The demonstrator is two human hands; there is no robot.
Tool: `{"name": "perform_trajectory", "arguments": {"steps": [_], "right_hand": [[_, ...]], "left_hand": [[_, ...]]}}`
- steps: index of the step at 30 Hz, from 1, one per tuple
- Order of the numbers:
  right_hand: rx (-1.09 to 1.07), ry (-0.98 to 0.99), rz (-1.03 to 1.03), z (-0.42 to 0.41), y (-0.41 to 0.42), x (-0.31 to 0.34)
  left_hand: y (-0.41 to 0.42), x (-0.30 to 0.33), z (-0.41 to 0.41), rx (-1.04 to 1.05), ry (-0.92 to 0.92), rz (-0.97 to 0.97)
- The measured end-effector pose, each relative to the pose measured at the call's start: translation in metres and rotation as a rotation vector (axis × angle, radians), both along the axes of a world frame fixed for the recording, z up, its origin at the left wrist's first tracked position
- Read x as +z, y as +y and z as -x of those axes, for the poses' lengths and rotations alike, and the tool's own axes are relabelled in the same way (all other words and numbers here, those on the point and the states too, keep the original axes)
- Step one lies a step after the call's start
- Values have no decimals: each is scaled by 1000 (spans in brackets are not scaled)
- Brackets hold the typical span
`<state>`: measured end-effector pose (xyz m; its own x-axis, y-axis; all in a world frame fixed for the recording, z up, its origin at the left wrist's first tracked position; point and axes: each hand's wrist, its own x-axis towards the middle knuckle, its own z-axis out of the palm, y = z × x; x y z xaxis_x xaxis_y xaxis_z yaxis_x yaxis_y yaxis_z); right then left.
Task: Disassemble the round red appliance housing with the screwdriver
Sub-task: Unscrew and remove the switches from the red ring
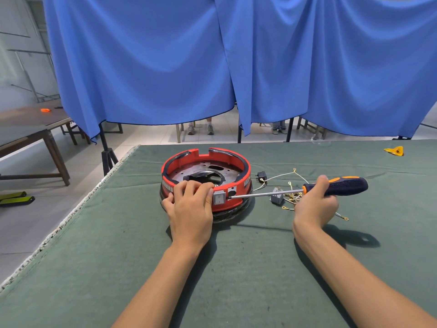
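Observation:
The round red appliance housing [234, 162] sits on the green table cloth, open on top, with a metal plate inside. My left hand [191, 204] grips its near rim, fingers curled over the edge beside a grey rocker switch [219, 197] on the housing's front wall. My right hand [316, 202] holds a screwdriver [343, 185] with a dark blue and orange handle. Its long metal shaft runs leftward, and the tip touches the housing wall just right of the switch.
Loose wires with gold ring terminals [292, 197], a small grey part [277, 197] and a black plug piece [262, 176] lie right of the housing. A yellow scrap [395, 151] lies far right. The table's left edge [71, 209] runs diagonally. Blue curtains [212, 67] hang behind.

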<state>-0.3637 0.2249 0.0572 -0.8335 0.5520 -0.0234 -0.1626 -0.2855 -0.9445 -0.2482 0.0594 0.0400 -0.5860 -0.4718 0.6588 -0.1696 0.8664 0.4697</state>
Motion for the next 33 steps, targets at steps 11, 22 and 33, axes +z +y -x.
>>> {"name": "perform_trajectory", "arguments": {"steps": [11, 22, 33], "right_hand": [[101, -98, -146, 33, -10, 9], [261, -90, -421, 68, -43, 40], [464, 65, -548, 59, -67, 34]], "left_hand": [[0, -2, 1, -18, -6, -8], [-1, -2, 1, -47, -1, -31], [-3, -2, -2, -74, -6, -32]]}}
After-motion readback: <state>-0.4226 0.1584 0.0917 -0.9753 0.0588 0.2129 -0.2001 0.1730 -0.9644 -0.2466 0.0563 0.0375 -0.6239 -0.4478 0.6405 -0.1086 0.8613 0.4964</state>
